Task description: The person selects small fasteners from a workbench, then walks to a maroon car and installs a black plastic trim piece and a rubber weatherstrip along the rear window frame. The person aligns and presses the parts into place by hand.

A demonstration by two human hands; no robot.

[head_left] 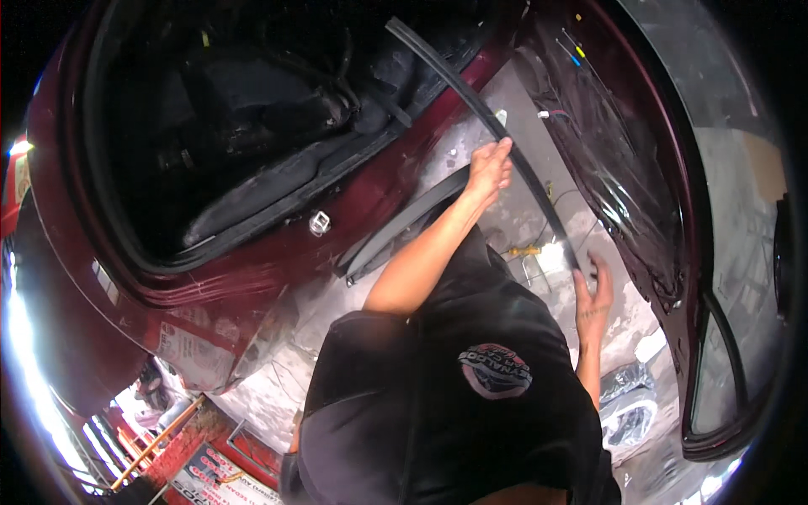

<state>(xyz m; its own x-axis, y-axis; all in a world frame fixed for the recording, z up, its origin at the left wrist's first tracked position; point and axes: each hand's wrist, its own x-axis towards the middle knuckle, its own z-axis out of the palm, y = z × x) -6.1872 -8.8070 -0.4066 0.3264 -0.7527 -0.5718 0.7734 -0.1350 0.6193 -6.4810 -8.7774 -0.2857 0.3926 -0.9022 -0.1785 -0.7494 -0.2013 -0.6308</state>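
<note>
The left hand (488,174) pinches the black strip (535,188) near its middle, seemingly to carry its weight; the right hand (594,305), fingers spread, is at its lower end (contact unclear), perhaps steadying it between car (358,204) and door (619,156).

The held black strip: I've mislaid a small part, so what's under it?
Under the black strip, maroon car bodywork and pale floor show along its edges. Whatever lies directly beneath it or the left hand gripping it is covered.
</note>
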